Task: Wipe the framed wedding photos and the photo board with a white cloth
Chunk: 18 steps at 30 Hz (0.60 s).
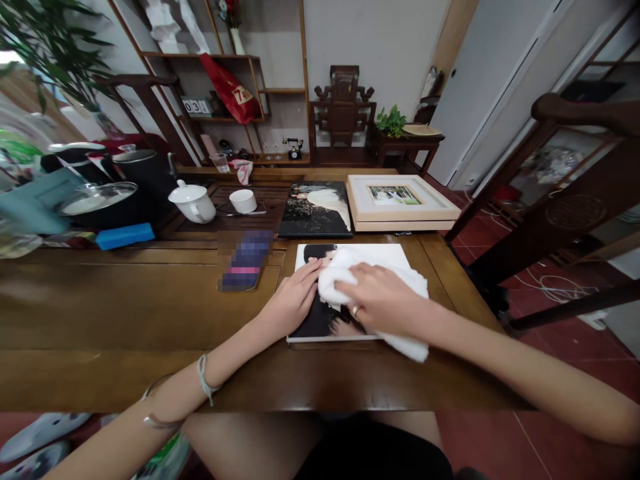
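A photo panel [313, 327] with white edges lies flat on the wooden table in front of me. My right hand [375, 293] grips a white cloth [405, 287] bunched against the panel's surface, and part of the cloth hangs past its right and front edges. On the panel's left side rests my left hand [297, 297], its fingers stretched out flat near the cloth. Hand and cloth cover much of the picture. Behind it lie a dark photo panel [315, 210] and, to the right, a light framed photo [400, 200].
Left of the panel lies a blurred-out phone [245, 260]. Farther left are a white lidded cup [193, 202], a small white bowl [243, 201], a blue box [125, 236] and dark pots [140, 180]. A wooden chair [565, 200] stands at the table's right side.
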Available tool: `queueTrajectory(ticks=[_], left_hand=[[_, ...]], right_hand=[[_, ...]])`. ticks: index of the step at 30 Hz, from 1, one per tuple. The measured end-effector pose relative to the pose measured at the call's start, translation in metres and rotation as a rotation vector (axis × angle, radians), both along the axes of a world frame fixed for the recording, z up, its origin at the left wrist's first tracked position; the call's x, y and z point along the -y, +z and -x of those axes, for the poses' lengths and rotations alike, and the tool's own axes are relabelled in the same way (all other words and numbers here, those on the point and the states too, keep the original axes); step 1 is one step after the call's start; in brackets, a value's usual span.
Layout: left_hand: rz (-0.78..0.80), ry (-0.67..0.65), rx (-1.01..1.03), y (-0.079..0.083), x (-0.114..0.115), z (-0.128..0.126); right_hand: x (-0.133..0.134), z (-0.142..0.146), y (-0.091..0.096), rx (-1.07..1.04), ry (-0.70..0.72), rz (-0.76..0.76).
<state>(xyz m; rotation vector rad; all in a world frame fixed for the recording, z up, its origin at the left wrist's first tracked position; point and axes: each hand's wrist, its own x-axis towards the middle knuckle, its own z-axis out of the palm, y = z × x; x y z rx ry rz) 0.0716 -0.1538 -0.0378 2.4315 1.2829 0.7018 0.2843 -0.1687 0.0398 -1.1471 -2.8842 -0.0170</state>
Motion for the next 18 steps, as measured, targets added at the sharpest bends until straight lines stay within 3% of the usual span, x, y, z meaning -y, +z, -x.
queueTrajectory(ticks=[2, 5, 10, 13, 18], left_hand=[[-0.012, 0.014, -0.008, 0.002, 0.001, -0.001], [-0.021, 0.003, -0.011, 0.006, 0.001, -0.002], [-0.015, -0.028, -0.003, 0.006, 0.000, 0.000], [-0.008, -0.007, -0.016, 0.003, 0.000, 0.000], [-0.006, 0.007, -0.031, 0.002, 0.001, -0.001]], right_hand=[[-0.025, -0.007, 0.004, -0.039, -0.017, 0.043], [-0.043, -0.008, 0.006, -0.098, 0.066, 0.088], [-0.022, -0.005, 0.004, -0.085, 0.170, 0.078], [-0.008, -0.017, 0.006, -0.096, 0.208, 0.153], [-0.027, -0.031, 0.007, -0.216, 0.140, 0.261]])
